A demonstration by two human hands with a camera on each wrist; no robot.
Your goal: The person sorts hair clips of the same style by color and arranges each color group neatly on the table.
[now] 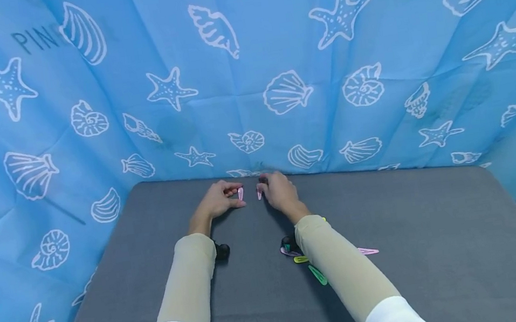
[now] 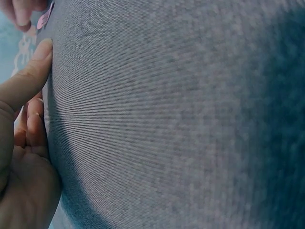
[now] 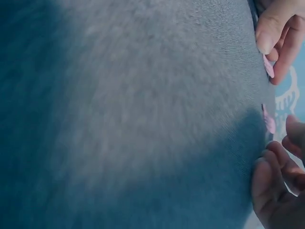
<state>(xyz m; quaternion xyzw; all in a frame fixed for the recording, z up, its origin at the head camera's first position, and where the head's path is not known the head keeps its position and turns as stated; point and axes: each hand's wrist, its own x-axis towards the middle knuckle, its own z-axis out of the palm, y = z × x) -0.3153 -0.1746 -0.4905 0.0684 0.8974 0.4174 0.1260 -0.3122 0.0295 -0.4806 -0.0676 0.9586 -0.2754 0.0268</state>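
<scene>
The thumb and a finger of the left hand (image 1: 216, 199) are closed on the left clip (image 1: 240, 193), a small pink one, seemingly at its two ends. The fingers of the right hand (image 1: 282, 193) are bent beside the right clip (image 1: 259, 192), also pink; whether they truly clamp it or only stand around it, I cannot tell. Both clips are between the two hands, near the far edge of the surface (image 1: 445, 245), with a narrow gap separating them, and they point roughly the same way.

To do this step well, in my judgement, the fingers should pinch lightly and stay low, so that no thin clip slips or turns. It is wise to steady one clip while the other is adjusted, and to open the fingers straight apart, not sideways.

Farther out, beside and partly behind the right sleeve (image 1: 345, 264), lie a purple clip (image 1: 289, 252), a yellow clip (image 1: 301, 259), a green clip (image 1: 318, 275) and another pink clip (image 1: 369, 251). The forearm passes close above them, so the sleeve could drag some. Behind the surface hangs a blue curtain (image 1: 237, 76) with shells and starfish.
</scene>
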